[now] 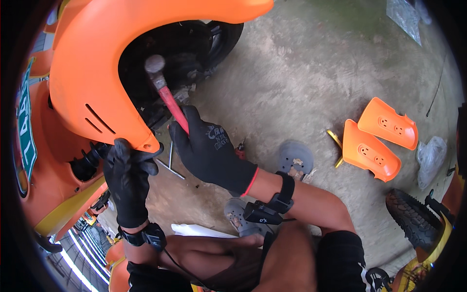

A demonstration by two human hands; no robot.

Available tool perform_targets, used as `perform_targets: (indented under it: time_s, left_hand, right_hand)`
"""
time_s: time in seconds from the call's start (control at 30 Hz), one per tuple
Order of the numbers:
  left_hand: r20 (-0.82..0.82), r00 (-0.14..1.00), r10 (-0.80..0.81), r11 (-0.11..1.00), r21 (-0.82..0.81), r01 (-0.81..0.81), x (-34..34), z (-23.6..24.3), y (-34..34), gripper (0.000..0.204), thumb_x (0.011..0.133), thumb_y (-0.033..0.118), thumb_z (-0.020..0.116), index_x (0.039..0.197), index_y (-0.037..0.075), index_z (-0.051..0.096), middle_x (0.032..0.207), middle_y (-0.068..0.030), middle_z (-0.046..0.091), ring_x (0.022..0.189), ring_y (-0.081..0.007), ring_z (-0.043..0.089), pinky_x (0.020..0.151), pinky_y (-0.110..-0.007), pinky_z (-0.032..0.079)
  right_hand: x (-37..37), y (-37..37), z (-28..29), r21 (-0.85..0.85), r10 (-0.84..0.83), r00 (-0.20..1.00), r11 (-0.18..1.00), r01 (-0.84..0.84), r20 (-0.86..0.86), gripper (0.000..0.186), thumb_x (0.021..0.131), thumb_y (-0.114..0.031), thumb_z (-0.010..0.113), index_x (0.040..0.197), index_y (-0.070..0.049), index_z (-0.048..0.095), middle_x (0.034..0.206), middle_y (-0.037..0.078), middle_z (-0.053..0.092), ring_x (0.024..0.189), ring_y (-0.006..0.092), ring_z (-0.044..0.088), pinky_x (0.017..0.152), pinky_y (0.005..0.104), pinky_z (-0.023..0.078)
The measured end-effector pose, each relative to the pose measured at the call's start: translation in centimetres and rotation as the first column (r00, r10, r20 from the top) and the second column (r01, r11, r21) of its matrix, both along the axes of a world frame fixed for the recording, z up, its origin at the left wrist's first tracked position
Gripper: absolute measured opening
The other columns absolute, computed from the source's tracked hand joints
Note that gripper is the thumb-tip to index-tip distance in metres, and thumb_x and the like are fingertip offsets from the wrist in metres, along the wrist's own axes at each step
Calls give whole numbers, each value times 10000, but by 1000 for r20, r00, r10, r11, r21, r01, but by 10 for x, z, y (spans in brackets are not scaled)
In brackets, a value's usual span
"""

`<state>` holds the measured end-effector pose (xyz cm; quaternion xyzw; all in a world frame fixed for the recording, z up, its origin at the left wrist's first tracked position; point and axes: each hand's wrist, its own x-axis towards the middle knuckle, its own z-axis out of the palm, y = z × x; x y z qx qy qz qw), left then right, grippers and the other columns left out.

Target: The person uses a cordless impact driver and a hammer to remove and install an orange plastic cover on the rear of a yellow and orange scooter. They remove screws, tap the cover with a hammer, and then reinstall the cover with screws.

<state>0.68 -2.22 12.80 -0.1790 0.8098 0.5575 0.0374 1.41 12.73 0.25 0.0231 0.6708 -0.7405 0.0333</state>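
In the head view, my right hand (pixel 204 151) in a black glove grips a hammer (pixel 171 102) by its red handle, the metal head raised in front of the black wheel (pixel 209 39). My gloved left hand (pixel 126 180) pinches the lower tip of the orange front fender (pixel 87 58) beside a small hole; whether anything small sits in its fingers is hidden. Behind that hand are a black shock absorber (pixel 90 158) and orange scooter body panels (pixel 39 185). A metal T-handle tool (pixel 172 173) lies on the floor between my hands.
Two orange plastic panels (pixel 369 155) lie at right near a yellow tool (pixel 335 138) and a clear plastic bag (pixel 428 165). My clogs (pixel 294 155) rest on the concrete floor. A tyre (pixel 411 219) stands at lower right; another plastic bag (pixel 404 19) lies at top right.
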Motion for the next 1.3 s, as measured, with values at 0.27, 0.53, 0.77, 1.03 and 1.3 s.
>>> perform_targets:
  time_s: [0.27, 0.53, 0.77, 1.03, 1.3]
  left_hand:
    - [15, 1000, -19, 998, 52, 18, -1, -1, -3, 394, 1028, 387, 552, 1115, 8, 615, 849, -126, 723, 536, -150, 627, 463, -220, 456]
    - [-7, 1000, 26, 998, 66, -26, -1, 2, 7, 417, 1019, 367, 579, 1128, -34, 618, 843, -155, 722, 522, -169, 631, 463, -240, 481]
    - [-10, 1000, -2, 997, 79, 3, 0, 2, 1, 427, 1012, 370, 590, 1147, -35, 621, 878, -149, 728, 554, -162, 646, 481, -234, 494]
    - [-20, 999, 36, 994, 102, -33, -1, 0, 7, 413, 1019, 352, 581, 1141, -40, 618, 879, -142, 723, 568, -161, 643, 493, -233, 490]
    - [-3, 1000, -5, 1000, 20, 5, -2, 1, 6, 433, 1033, 375, 549, 1138, -39, 614, 866, -141, 714, 536, -155, 610, 486, -227, 464]
  right_hand:
    - [14, 4, 17, 48, -86, 966, 994, 101, -244, 555, 998, -111, 550, 1475, 45, 312, 755, 177, 631, 607, 288, 611, 560, 412, 455]
    - [47, 38, 12, -346, 346, 938, 876, -335, -33, 785, 984, -110, 515, 1575, 15, 14, 739, 200, 562, 575, 331, 559, 572, 427, 452]
    - [36, 30, 39, 66, 306, 943, 952, -299, -134, 713, 1000, -63, 539, 1568, 44, 121, 920, 131, 574, 721, 176, 553, 676, 338, 472]
    - [31, 50, 42, -351, 413, 910, 859, -373, 42, 683, 997, -109, 556, 1546, 44, 181, 1157, 186, 593, 971, 233, 623, 873, 356, 493]
    - [29, 65, 6, -824, 614, 758, 534, -191, 222, 507, 1009, -188, 555, 1466, -111, 351, 812, 34, 570, 535, 45, 491, 461, 238, 410]
